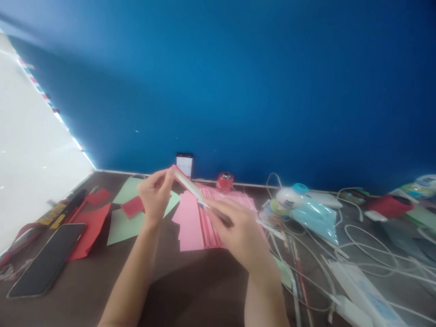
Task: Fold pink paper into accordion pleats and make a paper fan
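A narrow pale strip with pink edges, apparently paper (189,184), stretches at a slant between my two hands. My left hand (155,195) pinches its upper left end. Lower down, the fingers of my right hand (240,227) are closed around its other end; blur hides the exact grip. Beneath the hands lie pink paper sheets (189,229), with several red-pink strips (208,229) on top. Beside my left forearm are a pale green sheet (119,229) and a small red paper piece (132,207).
A dark phone (47,261) and a red sheet (93,231) lie at left. Against the blue wall (238,91) stand a small screen (184,165) and a red round object (225,180). White cables (364,247), a light-blue plastic packet (315,215) and a power strip (364,290) crowd the right.
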A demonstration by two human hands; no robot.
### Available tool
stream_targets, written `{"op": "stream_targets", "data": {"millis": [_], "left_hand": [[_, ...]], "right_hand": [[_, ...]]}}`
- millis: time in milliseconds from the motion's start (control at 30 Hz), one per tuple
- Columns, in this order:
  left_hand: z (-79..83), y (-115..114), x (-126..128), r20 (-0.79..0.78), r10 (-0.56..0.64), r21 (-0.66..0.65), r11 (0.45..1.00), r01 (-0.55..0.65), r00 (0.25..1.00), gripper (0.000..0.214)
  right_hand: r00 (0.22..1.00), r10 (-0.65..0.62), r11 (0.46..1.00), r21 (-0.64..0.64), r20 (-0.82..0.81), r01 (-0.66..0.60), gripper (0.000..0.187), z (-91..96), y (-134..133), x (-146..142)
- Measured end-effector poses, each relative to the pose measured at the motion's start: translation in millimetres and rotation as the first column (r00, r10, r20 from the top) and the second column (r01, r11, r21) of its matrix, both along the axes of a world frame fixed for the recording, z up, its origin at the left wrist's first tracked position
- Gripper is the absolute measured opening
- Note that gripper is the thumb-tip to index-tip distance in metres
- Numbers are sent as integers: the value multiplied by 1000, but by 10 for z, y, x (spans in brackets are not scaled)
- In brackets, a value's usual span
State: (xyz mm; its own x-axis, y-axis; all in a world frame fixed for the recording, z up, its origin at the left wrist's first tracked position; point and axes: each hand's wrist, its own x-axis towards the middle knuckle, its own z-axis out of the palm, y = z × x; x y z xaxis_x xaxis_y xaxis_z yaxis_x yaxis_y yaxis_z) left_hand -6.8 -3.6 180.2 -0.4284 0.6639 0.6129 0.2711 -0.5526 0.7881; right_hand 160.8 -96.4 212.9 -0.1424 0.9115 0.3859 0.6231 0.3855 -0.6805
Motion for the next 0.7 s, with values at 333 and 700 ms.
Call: {"op": "stream_targets", "data": {"millis": [333, 700], "left_hand": [[14, 70, -61, 310, -83, -80, 990, 113, 947, 23], [-34, 155, -118, 248, 18, -124, 992, 13, 969, 30]], "right_hand": [[857, -180, 975, 206, 483, 89, 50, -76, -106, 52], [981, -163, 943, 309, 109, 122, 27, 36, -136, 107]]}}
